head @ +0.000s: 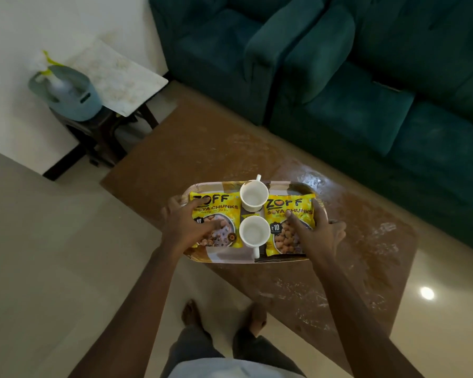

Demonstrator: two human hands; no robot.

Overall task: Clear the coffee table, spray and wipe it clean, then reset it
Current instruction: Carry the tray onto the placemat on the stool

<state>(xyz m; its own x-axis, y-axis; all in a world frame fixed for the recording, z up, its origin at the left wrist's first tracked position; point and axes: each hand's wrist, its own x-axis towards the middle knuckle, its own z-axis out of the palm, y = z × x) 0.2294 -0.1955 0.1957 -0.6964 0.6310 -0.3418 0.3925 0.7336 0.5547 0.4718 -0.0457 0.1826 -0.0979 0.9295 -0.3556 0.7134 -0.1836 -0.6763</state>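
We stand at the long edge of the coffee table with both hands on a loaded tray. The left hand closes around the tray's left rim, fingers spread over the left packet. The right hand closes on the right rim, thumb and forefinger pressing the right packet. Neither hand is open; each grips the rim and pins a packet at once. We judge this grip deliberate: the glossy foil packets are light and slippery, and would slide on the smooth tray if it tilted.

The tray sits at the table's near edge, overhanging it slightly. We cannot tell whether it rests on the top or is just lifted.

Two white cups stand between the packets in the tray's middle. The far cup has its handle pointing away; the near cup has its handle toward us. Both are rigid, round and empty. Central placement keeps the load balanced between the hands.

The tabletop is brown and glossy, with whitish smears and streaks across the right half. From these we judge that the wipe is not yet done and this is the clearing step.

A spray bottle stands in a grey bucket on a stool beside the wall, well apart from the table. A teal sofa runs along the far side.
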